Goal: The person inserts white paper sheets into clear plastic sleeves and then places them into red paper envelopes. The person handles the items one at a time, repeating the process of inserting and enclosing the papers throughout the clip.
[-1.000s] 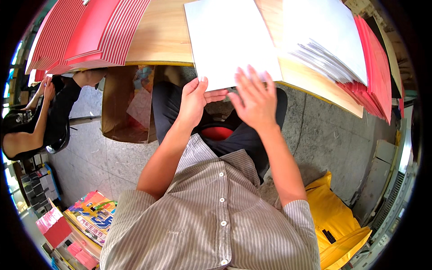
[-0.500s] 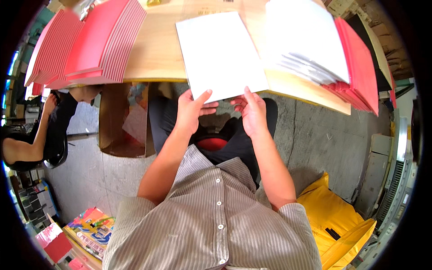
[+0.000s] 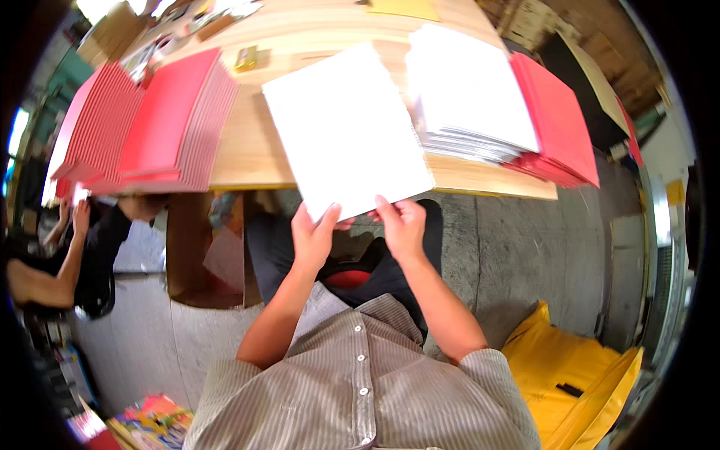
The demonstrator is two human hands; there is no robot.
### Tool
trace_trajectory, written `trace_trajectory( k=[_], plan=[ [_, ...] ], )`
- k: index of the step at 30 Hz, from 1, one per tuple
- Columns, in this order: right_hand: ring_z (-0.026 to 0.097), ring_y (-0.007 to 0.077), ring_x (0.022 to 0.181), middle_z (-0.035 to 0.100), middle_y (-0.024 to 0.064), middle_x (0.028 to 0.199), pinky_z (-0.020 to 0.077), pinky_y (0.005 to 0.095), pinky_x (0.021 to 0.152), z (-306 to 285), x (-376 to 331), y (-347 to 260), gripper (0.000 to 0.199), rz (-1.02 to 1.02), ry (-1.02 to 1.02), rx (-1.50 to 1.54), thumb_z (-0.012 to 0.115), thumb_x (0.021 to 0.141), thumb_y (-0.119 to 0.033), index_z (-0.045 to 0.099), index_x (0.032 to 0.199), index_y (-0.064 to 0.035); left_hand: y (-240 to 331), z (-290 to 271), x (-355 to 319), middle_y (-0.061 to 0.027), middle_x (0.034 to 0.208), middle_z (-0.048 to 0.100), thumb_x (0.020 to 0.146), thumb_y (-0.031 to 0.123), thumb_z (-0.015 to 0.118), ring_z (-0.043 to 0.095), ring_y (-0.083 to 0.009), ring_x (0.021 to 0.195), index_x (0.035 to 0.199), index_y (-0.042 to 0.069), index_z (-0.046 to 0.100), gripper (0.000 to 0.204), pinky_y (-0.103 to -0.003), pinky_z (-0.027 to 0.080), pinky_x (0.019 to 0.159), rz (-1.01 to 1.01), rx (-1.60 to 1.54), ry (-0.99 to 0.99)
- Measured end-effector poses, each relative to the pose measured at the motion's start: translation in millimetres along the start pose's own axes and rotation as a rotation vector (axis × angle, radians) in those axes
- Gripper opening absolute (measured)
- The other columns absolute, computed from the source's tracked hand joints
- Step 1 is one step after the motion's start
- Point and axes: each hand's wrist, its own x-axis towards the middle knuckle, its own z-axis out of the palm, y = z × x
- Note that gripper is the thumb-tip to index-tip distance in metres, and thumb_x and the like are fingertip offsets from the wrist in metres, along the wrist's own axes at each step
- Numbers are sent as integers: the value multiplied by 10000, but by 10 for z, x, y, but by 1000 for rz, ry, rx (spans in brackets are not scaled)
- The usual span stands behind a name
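Observation:
A white rectangular sheaf of paper (image 3: 349,127) lies tilted over the table's near edge, its lower part sticking out toward me. My left hand (image 3: 313,238) grips its near left corner, thumb on top and fingers beneath. My right hand (image 3: 403,229) holds the near edge farther right in the same way, fingertips partly hidden under the paper. To the right stands a pile of white sheets (image 3: 472,94), with red folders (image 3: 559,124) beside and partly under it. Red-covered stacks (image 3: 169,120) stand at the left.
The wooden table (image 3: 247,161) has a small yellow packet (image 3: 246,58) near its middle. Below it stands an open cardboard box (image 3: 202,262) with scraps inside. A yellow sack (image 3: 562,375) lies on the floor at right. Another person's arm (image 3: 67,251) shows at left.
My right thumb and fingers have closed on the paper's near edge. The view has shifted, so the table sits lower in the picture and more of its far side shows.

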Motion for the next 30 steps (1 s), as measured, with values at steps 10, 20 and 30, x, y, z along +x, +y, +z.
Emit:
trace_trajectory(
  k=[10,20,30],
  plan=[
    [641,123,822,692,83,950,540,285,728,-241,-93,-632,165,-12,147,423,651,942,-65,656,1040,68,415,557,-77,-146,937,689,989,71,600,695,-193,714,1145,-70,517,226,-296,581,636,195,108,-239],
    [690,266,827,662,173,975,642,374,726,-1167,931,-1483,147,-34,338,563,631,937,-17,588,1029,90,778,1102,212,-149,1038,682,1002,78,579,675,-156,782,1515,10,270,602,-277,555,711,214,179,-491],
    [685,224,664,696,162,824,597,315,627,-1554,1051,-1165,356,-3,295,224,740,927,-272,621,960,62,283,159,27,-74,956,733,918,64,679,676,-132,712,1234,25,628,323,-268,537,672,311,800,-423]
  ],
)
